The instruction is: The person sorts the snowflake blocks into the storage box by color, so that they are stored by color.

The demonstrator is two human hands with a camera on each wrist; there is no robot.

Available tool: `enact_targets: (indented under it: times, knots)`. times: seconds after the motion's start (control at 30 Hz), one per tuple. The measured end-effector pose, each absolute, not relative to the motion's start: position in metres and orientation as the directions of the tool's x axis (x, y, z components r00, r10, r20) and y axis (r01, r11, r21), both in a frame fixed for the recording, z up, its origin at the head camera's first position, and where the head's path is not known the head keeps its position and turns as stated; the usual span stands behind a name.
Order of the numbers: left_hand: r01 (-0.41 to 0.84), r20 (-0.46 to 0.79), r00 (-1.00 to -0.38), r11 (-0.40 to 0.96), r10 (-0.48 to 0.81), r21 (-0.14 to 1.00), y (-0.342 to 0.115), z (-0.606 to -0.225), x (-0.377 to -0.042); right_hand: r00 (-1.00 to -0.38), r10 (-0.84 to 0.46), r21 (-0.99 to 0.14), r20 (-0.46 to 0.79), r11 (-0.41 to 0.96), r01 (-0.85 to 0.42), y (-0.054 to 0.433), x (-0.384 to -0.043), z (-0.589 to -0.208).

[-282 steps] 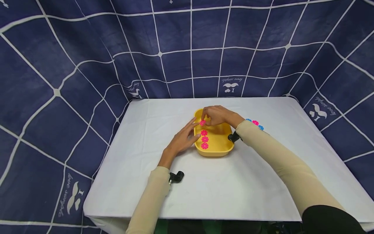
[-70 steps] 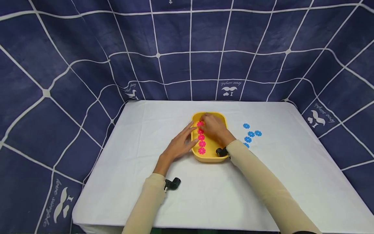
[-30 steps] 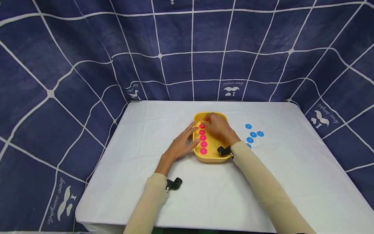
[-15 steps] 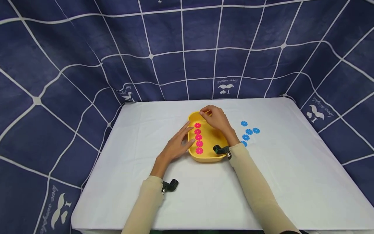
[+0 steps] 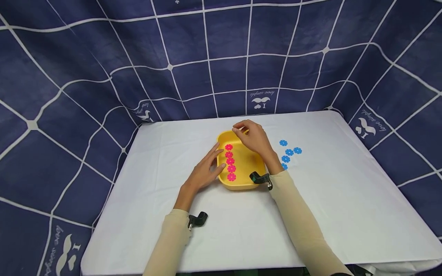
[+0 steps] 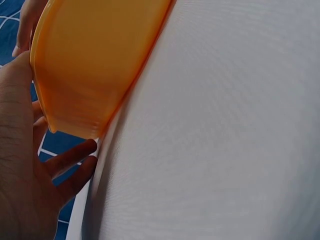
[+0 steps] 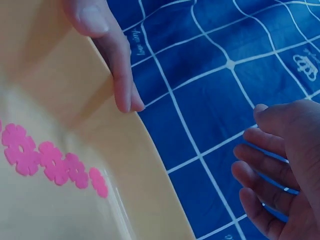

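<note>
A yellow tray [image 5: 246, 165] holds several pink flower-shaped pieces [image 5: 230, 161], lined up in one row along its left side. My left hand [image 5: 203, 172] rests against the tray's left wall, fingers spread along it and thumb at the rim. In the left wrist view two of its fingers [image 6: 75, 160] stretch out by the tray's underside. Over the far right corner of the tray hovers my right hand [image 5: 254, 138]. The right wrist view has that hand's fingers [image 7: 270, 172] loosely bent, nothing between them.
Several blue flower-shaped pieces [image 5: 289, 152] lie scattered to the right of the tray, by my right forearm. White cloth covers the table [image 5: 338, 191]. A dark blue curtain [image 5: 228, 76] with white lines encloses the back and sides.
My right hand has let go of the farthest pink piece and risen toward the tray's far rim. Compared with the oldest frame, the pink row is longer and no pink piece lies among the blue ones.
</note>
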State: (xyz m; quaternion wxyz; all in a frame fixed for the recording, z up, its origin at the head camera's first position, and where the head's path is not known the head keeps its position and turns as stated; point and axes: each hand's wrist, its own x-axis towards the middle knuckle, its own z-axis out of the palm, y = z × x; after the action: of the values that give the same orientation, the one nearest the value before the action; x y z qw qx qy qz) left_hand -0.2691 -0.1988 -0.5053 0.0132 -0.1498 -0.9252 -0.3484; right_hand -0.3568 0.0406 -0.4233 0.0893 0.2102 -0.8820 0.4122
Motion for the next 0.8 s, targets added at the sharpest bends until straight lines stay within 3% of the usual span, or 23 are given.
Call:
enact_targets:
  times: [0.37, 0.8]
  knots:
    - [0.276, 0.122, -0.958, 0.709, 0.261, 0.650, -0.198, -0.505, -0.269, -0.902, -0.273, -0.659, 0.335, 0.616, -0.431, 0.072, -0.347, -0.418]
    - [0.272, 0.119, -0.958, 0.700, 0.261, 0.660, -0.196, -0.505, -0.270, -0.934, -0.079, -0.661, 0.348, 0.686, -0.304, 0.141, -0.361, -0.427]
